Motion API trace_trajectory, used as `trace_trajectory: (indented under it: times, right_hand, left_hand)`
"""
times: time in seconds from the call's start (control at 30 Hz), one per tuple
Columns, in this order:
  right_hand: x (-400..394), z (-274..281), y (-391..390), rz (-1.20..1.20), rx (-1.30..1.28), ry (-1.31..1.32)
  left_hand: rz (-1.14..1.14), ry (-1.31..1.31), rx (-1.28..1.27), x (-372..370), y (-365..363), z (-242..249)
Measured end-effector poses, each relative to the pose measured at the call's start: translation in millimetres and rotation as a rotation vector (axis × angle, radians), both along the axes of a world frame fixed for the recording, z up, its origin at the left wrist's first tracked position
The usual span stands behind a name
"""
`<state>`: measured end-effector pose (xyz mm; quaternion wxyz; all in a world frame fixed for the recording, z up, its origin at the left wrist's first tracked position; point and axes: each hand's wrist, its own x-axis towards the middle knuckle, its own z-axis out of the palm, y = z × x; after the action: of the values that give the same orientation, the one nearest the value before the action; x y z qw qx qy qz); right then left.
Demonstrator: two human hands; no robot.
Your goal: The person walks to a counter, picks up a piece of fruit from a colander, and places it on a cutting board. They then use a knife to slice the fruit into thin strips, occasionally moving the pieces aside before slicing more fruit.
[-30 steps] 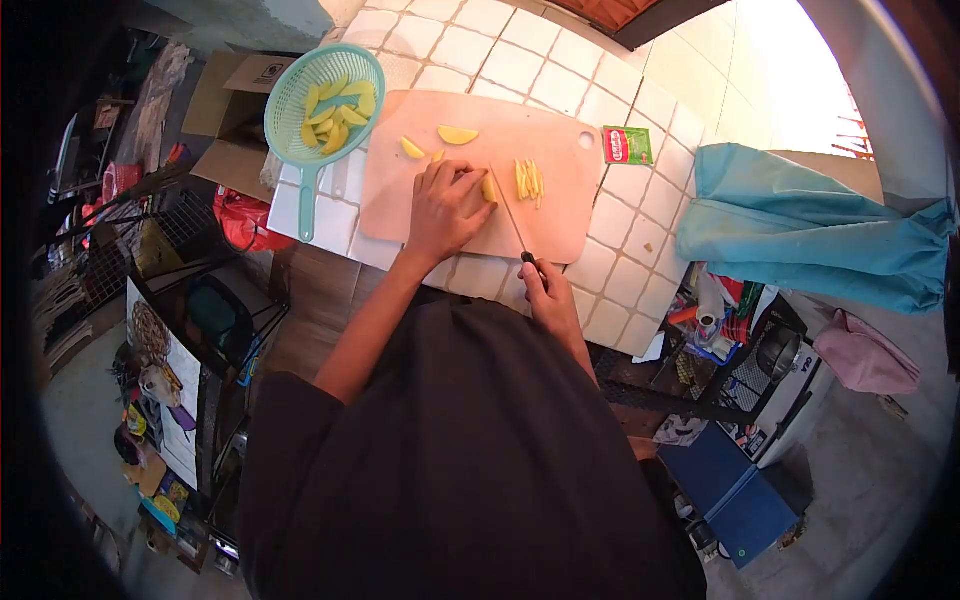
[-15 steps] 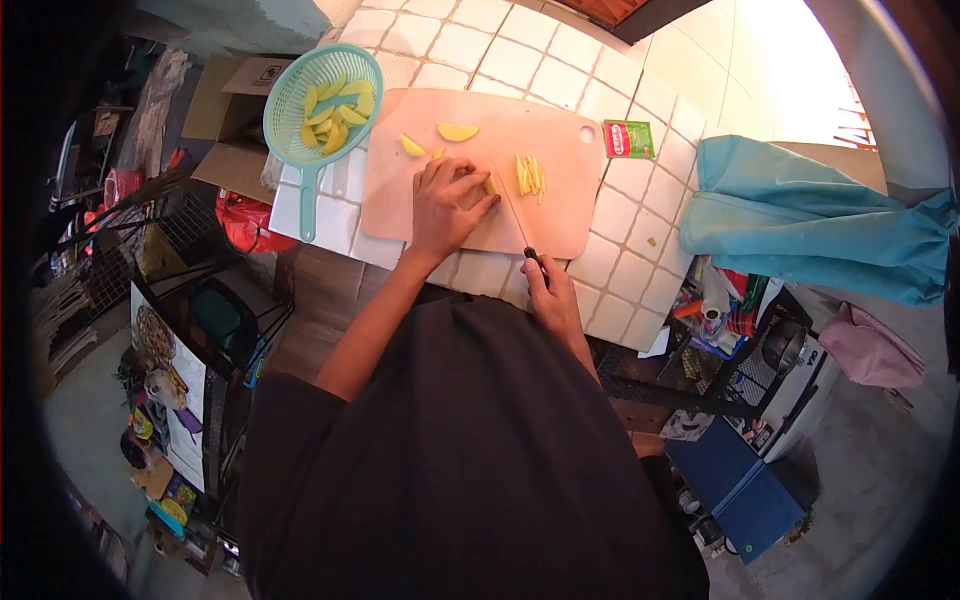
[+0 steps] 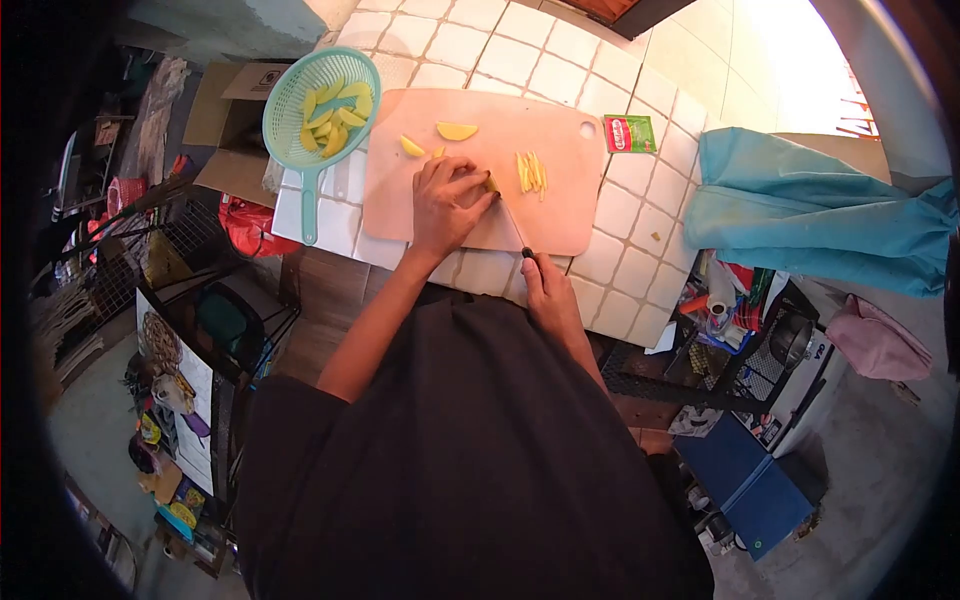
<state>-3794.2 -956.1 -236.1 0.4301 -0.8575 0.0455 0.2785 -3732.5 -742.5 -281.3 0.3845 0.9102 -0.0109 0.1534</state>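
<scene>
On the pink cutting board (image 3: 400,210), my left hand (image 3: 447,205) has its fingers closed on a small yellow piece (image 3: 491,184). My right hand (image 3: 550,292) grips the black handle of a knife (image 3: 516,225), whose blade points up and left, its tip beside that piece. Thin yellow strips (image 3: 531,173) lie to the right of the blade. Above my left hand are a yellow wedge (image 3: 457,131) and another wedge (image 3: 411,146); a further piece shows partly by my knuckles.
A turquoise strainer (image 3: 311,187) with several wedges sits at the counter's left. A green and red packet (image 3: 629,134) lies right of the board on the white tiles (image 3: 610,222). Turquoise cloth (image 3: 800,200) hangs at the right. An open cardboard box (image 3: 235,175) stands at the left.
The blade has shifted slightly left, toward the piece at my left fingertips. My right hand has moved a little. The view has also shifted slightly.
</scene>
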Motion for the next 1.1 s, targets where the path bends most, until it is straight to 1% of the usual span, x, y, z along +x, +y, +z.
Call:
trace_trajectory:
  times: [0.13, 0.2, 0.53, 0.8, 0.93, 1.03, 1.1]
  right_hand:
    - [-1.5, 2.0, 2.8, 0.010, -0.014, -0.047]
    - [-3.6, -2.6, 2.1, 0.034, -0.010, -0.082]
    - [-3.2, -1.6, 4.6, 0.057, -0.001, -0.062]
    - [-2.4, -1.9, 8.0, 0.089, -0.094, -0.066]
    - [-1.8, -2.2, 10.3, 0.109, -0.098, -0.040]
    - [-0.8, -2.2, 15.1, 0.103, -0.109, -0.054]
    - [5.2, -0.5, 21.4, 0.113, -0.177, -0.104]
  left_hand:
    - [-0.005, 0.007, -0.025, 0.6, 0.3, -1.0]
    - [-0.002, 0.006, 0.008, -0.1, 0.6, -0.6]
    - [-0.013, 0.024, -0.015, 0.5, 1.6, -0.1]
    - [-0.019, 0.017, 0.003, 0.9, 1.1, 1.7]
    - [-0.025, 0.010, 0.015, 1.0, 2.5, 1.3]
    - [-0.032, 0.012, -0.016, 1.7, 1.5, 1.0]
    - [-0.017, 0.009, 0.004, 1.2, 2.2, 2.4]
